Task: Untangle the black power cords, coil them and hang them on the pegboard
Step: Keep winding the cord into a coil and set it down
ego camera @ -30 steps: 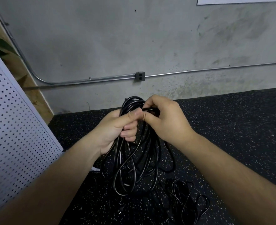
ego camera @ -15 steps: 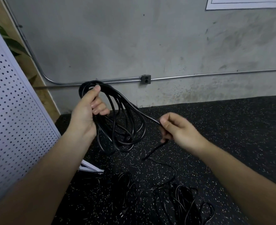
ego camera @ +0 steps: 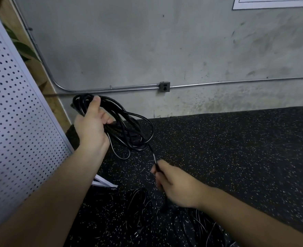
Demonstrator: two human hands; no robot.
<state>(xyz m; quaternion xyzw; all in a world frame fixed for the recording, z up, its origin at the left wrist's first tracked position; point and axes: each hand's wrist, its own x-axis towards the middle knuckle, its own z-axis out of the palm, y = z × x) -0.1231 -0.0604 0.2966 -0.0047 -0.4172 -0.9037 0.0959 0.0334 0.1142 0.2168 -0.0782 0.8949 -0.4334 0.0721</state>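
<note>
Beside the pegboard (ego camera: pixel 13 113), left hand (ego camera: pixel 91 127) tight around coil (ego camera: pixel 129 129) (right hand (ego camera: pixel 177 184) firm on tail (ego camera: pixel 151 150))

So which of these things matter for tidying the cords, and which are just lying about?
Part of the job: coiled black power cord, gripped by the left hand; its trailing length, pinched by the right hand; tangled black cords on the speckled rubber floor; white perforated pegboard.
Just there: grey metal conduit pipe; grey wall outlet box; green plant leaves.
</note>
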